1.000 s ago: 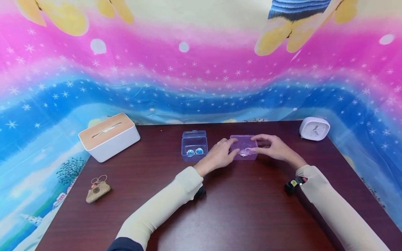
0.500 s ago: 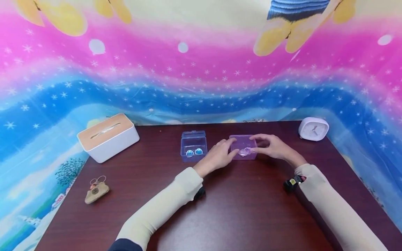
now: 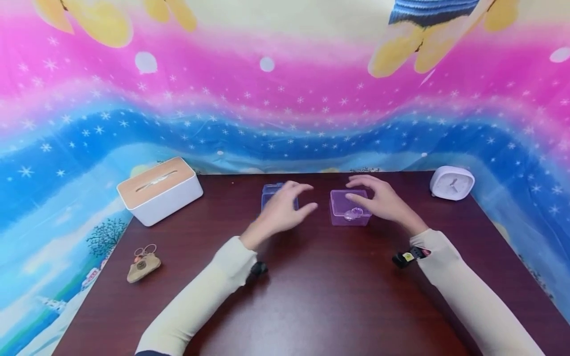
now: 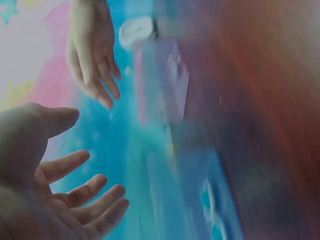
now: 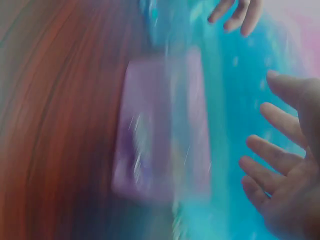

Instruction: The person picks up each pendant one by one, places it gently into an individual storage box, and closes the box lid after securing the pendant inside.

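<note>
A see-through purple box stands on the table, its lid lying flat. Clear, shiny pieces show inside it. My right hand hovers at its right side with fingers spread, thumb overlapping the lid's edge in the head view. The right wrist view shows that hand apart from the box and holding nothing. My left hand is held in the air, fingers relaxed and parted, partly covering a see-through blue box. In the left wrist view, small blue-and-white pieces show in the blue box.
A white tissue box with a wooden top stands at the back left. Nearer, on the left, lies a tan pouch keychain. A white clock is at the back right. A patterned cloth hangs behind the table.
Both hands have come off the purple box. The left hand moved left, across in front of the blue box; the right lifted slightly. The head view shifted a little.
</note>
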`<action>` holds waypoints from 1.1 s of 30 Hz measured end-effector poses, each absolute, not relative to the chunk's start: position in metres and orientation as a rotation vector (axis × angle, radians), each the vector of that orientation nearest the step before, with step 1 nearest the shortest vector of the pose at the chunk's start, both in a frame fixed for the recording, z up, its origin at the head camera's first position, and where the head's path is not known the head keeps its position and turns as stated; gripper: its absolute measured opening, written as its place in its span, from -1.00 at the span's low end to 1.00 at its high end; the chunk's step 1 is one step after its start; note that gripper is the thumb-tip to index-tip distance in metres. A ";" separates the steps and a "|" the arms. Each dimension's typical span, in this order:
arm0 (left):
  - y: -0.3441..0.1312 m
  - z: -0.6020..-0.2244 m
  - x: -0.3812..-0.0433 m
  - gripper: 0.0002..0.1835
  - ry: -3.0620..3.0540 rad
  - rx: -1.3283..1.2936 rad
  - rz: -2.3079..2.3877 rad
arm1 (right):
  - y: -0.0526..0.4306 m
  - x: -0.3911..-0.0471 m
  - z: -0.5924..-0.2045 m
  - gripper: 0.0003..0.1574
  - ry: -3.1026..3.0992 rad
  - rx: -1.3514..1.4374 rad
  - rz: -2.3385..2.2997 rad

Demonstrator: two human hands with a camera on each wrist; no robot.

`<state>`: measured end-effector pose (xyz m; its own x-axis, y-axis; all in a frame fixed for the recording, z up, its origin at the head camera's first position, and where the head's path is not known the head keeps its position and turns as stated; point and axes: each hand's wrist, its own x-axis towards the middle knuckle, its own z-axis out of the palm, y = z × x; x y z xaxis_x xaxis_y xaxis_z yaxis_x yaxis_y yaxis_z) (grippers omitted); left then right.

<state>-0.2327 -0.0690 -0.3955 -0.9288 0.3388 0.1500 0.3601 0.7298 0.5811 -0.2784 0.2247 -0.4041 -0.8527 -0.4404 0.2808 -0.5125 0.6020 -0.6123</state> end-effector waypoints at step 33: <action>-0.180 -0.432 -0.250 -0.02 -3.050 -0.306 -1.594 | 0.059 -0.303 -0.449 -0.36 -2.754 0.163 2.113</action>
<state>-0.2497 -0.1800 -0.4317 -0.9358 0.2951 -0.1926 0.0104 0.5694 0.8220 -0.3032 0.0588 -0.4486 -0.9405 -0.2714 -0.2044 0.1271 0.2768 -0.9525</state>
